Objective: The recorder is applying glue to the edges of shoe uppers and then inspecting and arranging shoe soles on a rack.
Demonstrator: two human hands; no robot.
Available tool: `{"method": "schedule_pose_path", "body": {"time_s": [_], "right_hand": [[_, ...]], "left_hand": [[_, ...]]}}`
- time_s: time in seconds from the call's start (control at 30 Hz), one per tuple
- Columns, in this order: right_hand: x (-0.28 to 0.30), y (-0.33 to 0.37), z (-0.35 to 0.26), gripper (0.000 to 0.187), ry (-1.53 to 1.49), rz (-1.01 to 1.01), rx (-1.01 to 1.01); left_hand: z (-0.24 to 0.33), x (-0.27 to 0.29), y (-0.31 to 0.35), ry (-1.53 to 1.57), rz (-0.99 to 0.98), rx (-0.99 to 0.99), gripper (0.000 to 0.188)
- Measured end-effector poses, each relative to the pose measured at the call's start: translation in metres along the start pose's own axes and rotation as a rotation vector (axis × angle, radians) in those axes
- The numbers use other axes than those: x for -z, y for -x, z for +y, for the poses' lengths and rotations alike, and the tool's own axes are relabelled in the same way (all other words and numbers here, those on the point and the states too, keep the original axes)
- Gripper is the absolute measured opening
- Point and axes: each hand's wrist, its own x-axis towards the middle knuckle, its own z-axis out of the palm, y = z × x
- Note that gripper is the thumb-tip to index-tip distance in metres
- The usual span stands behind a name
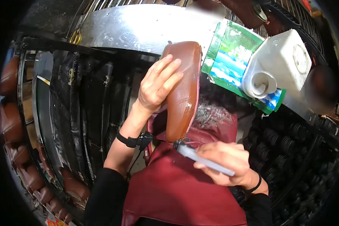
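A brown leather shoe upper (184,94), shaped as if stretched over a last, stands lengthwise in front of me above my lap. My left hand (158,84) grips it from the left, fingers laid across its upper part and thumb out of sight. In my right hand (226,160) is a brush (205,160) with a grey handle, closed in the fingers. Dark bristles at its tip touch the lower end of the upper, along the pinkish edge. A dark red apron (180,184) covers my lap, with whitish residue on it beside the upper.
A metal bench (128,28) spans the far side. On a green-and-blue printed sheet (229,56) stands a cut-open white plastic jug (278,60). Yellow-handled scissors (75,37) lie at far left. More brown uppers (30,173) line the left rack; black ribbed pieces (286,145) fill the lower right.
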Motion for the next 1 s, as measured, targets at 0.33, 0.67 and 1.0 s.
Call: {"method": "schedule_pose_path", "body": {"time_s": [0.33,0.67,1.0], "right_hand": [[0.018,-0.019,0.014,0.008,-0.293,0.421,-0.278],[0.052,-0.050,-0.033,0.030,0.056,0.185,-0.025],[0.087,-0.109,0.021,0.028,0.084,0.262,0.341]], "left_hand": [[0.011,0.010,-0.012,-0.055,-0.097,0.066,0.047],[0.006,0.020,-0.066,0.016,-0.150,0.202,0.053],[-0.022,0.040,-0.132,0.286,-0.295,0.389,0.069]]}}
